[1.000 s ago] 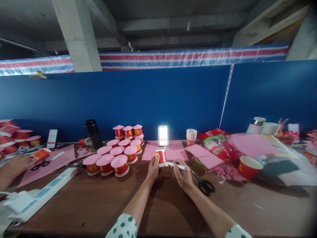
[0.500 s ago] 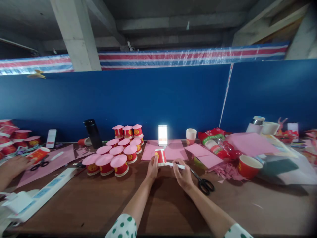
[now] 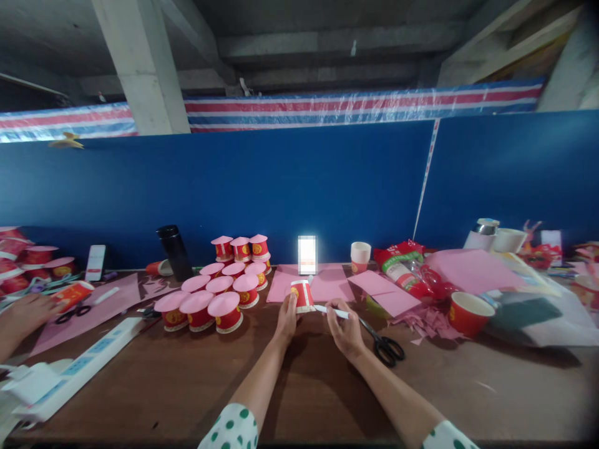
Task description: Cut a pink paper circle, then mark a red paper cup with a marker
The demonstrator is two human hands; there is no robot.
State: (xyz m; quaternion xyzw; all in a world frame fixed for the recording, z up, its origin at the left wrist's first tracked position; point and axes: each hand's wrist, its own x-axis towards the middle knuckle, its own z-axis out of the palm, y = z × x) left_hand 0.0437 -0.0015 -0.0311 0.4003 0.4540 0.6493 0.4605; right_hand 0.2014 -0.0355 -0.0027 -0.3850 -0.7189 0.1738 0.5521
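A red paper cup with a white strip down its side is held upside down in my left hand, fingers at its left side. My right hand grips a white pen, its tip at the cup's lower right edge. Behind the cup lies pink paper. Black scissors rest just right of my right hand. To the left stand several red cups with pink cone tops.
A power strip and a black bottle are on the left, where another person's hand holds a red cup. On the right are a red cup, pink scraps and a red plastic bag.
The cup in my left hand has tilted slightly, and the pen tip stays near its lower edge. At the far left, the other person's hand and cup have shifted slightly.
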